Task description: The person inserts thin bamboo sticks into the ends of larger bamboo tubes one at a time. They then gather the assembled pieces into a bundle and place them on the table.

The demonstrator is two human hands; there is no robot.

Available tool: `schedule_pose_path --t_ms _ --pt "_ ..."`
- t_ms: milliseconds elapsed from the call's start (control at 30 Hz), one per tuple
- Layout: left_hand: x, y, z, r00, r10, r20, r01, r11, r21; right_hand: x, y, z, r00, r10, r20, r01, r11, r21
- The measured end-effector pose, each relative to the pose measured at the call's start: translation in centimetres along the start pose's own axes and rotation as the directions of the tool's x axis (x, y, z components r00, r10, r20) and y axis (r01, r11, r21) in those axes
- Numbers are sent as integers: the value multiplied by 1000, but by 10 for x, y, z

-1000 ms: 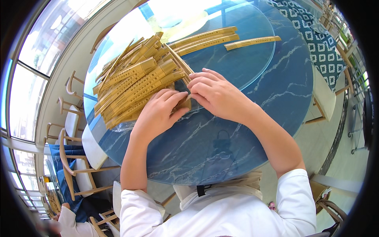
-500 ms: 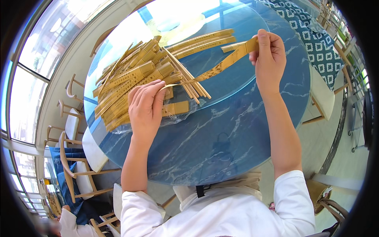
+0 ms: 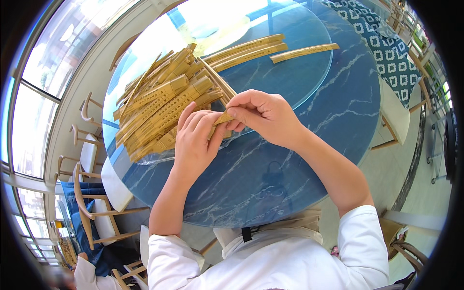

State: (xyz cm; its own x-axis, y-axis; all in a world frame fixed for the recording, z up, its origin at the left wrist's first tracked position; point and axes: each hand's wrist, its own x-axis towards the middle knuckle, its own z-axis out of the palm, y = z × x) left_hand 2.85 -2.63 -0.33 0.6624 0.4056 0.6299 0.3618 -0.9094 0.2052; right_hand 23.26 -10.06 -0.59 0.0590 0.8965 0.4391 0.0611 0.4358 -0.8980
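A brown kraft-paper chopstick sleeve (image 3: 223, 117) is pinched between my two hands, and only a small folded or crumpled part of it shows. My left hand (image 3: 196, 133) grips it with thumb and fingers, the index finger raised. From the other side, my right hand (image 3: 263, 116) holds it with fingertips pressed together. Just beyond both hands lies a large heap of printed paper chopstick sleeves (image 3: 157, 108) on clear plastic. Bare wooden chopsticks (image 3: 218, 82) lie along the heap's right side, partly hidden by my right hand.
Several sleeved chopsticks (image 3: 249, 52) lie at the far side on the glass turntable (image 3: 290, 89), with a single one (image 3: 305, 52) to their right. The round blue marbled table (image 3: 241, 193) reaches close to my body. Wooden chairs (image 3: 89, 203) stand left; a patterned cloth (image 3: 386, 53) hangs at right.
My right hand has come down and left to meet my left hand. The sleeve, stretched out and twisted between them before, is now bunched between the fingers. My left hand has shifted slightly right.
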Motion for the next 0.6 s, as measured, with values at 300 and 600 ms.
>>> schedule_pose_path --t_ms 300,600 --pt "2 -8 -1 997 -75 -33 72 992 -100 11 12 -26 993 -4 -114 -22 973 -230" --pt "5 -4 0 1000 11 27 -11 1000 -18 1 4 -11 988 7 153 37 958 -284"
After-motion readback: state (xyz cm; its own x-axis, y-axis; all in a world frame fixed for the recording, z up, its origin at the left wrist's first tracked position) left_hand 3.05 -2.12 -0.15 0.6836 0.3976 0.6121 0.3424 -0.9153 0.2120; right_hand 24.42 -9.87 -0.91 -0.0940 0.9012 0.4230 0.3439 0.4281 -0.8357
